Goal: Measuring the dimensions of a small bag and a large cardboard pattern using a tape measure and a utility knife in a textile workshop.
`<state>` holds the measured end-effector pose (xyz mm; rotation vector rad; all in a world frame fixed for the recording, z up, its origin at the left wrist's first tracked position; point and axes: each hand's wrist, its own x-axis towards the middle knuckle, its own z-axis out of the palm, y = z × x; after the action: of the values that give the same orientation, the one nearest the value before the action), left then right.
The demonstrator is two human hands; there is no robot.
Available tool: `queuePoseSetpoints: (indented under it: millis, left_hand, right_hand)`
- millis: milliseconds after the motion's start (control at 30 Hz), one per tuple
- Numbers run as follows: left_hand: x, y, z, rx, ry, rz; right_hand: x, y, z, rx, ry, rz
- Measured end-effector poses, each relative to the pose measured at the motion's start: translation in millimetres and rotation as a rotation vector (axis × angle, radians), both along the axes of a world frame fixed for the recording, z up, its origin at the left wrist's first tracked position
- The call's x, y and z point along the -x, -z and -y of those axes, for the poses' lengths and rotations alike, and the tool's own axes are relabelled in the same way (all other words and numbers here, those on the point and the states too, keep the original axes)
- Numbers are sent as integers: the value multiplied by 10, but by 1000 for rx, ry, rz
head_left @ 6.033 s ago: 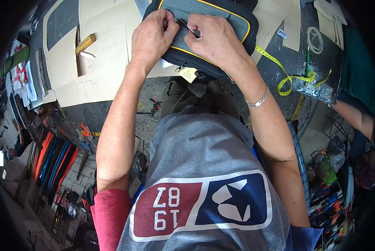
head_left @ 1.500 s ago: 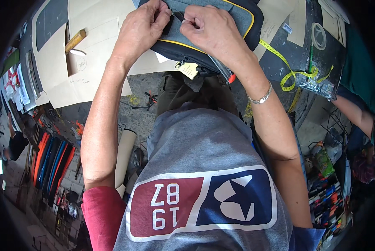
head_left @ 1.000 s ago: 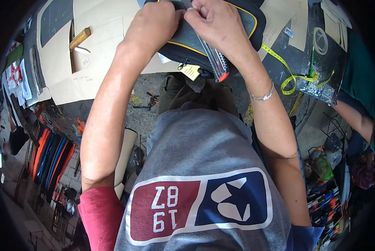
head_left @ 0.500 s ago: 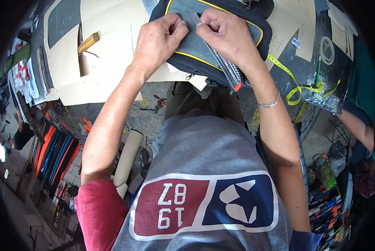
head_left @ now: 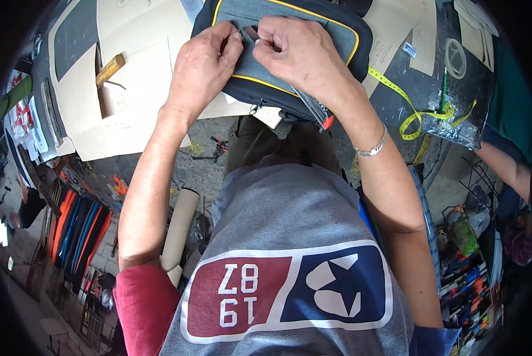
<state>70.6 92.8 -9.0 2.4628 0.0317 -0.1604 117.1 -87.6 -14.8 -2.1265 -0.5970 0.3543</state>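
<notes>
Grey-and-black fabric bag with yellow piping (head_left: pixel 248 64), cut off above, lies under left grip (head_left: pixel 205 66) and right grip (head_left: pixel 301 54), covering the near edge of the dark surface (head_left: pixel 426 89). Right curls tightly around a slim, red-ended knife (head_left: pixel 313 107); left's fingertips press together, contents hidden. Below both, pale rectangular tag (head_left: pixel 268 117), print illegible.

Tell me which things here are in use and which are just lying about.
Seemingly in use:
grey-and-black bag, left hand at its front
knife, in the right hand

Apparently just lying about:
yellow measuring tape
wooden handle
large card sheets
</notes>
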Motion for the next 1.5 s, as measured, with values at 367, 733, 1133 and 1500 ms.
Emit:
queuePoseSetpoints:
  millis: [367, 733, 1133, 1500]
  left_hand:
    - [20, 43, -7, 31, -115, -39]
    - [54, 102, -21, 50, -59, 40]
    - [-175, -230, 15, -124, -128, -298]
    - [-194, -124, 65, -290, 130, -53]
  right_hand:
    - [6, -39, -48, 75, -21, -2]
    - [9, 41, -24, 57, -69, 92]
    - [-66, -74, -20, -53, 128, -156]
    - [-133, -197, -51, -56, 158, -205]
